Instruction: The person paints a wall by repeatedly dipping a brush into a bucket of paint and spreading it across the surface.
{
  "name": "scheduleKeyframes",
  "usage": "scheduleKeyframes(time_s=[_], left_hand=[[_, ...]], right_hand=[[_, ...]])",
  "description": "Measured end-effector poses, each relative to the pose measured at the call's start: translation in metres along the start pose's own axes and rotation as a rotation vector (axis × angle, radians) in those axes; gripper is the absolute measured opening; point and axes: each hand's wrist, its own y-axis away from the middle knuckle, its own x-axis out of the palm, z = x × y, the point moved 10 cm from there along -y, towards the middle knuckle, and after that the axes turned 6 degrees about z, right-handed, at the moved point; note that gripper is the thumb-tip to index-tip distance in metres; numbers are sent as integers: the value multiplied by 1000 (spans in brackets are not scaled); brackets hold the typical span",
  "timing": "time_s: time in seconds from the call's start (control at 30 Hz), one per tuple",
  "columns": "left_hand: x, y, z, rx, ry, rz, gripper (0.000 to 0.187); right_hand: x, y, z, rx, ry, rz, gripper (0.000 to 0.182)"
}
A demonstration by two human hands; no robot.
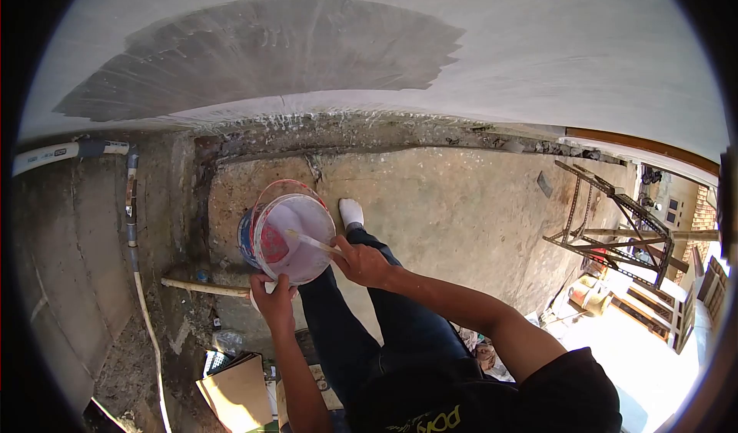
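A paint bucket (251,241) with blue on its outside and a thin red handle (286,182) is tilted so that its mouth faces me. Inside are white paint (304,216) and a round red patch. My left hand (274,301) is closed on the near rim, thumb and fingers at the edge. In my closed right hand (361,262) is a pale, thin stick (310,241), which reaches over the rim into the bucket. Its far end lies by the red patch. A wooden pole (206,286) runs from the left up to my left hand.
Ahead stands a wall (538,56) with a large darker grey patch (284,48). Pipes (131,194) run along the left side. A rusty metal frame (615,221) stands at the right. Cardboard (237,393) lies at lower left, and my foot (350,211) is beyond the bucket.
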Motion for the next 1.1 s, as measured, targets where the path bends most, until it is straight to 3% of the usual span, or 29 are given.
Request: scheduleKeyframes(time_s=[0.2, 0.3, 0.57, 0.8, 1.1], left_hand=[[43, 9, 9, 20, 23, 44, 29], [60, 13, 19, 6, 33, 47, 30], [87, 31, 30, -6, 94, 32, 30], [84, 39, 32, 12, 132, 4, 29], [60, 39, 49, 38, 223, -78, 30]], right_hand=[[-26, 27, -31, 68, 20, -25, 26], [-34, 39, -45, -2, -20, -125, 25], [-48, 56, -57, 76, -12, -54, 27], [-45, 58, -53, 2, 44, -68, 27], [-36, 49, -46, 87, -7, 25, 25]])
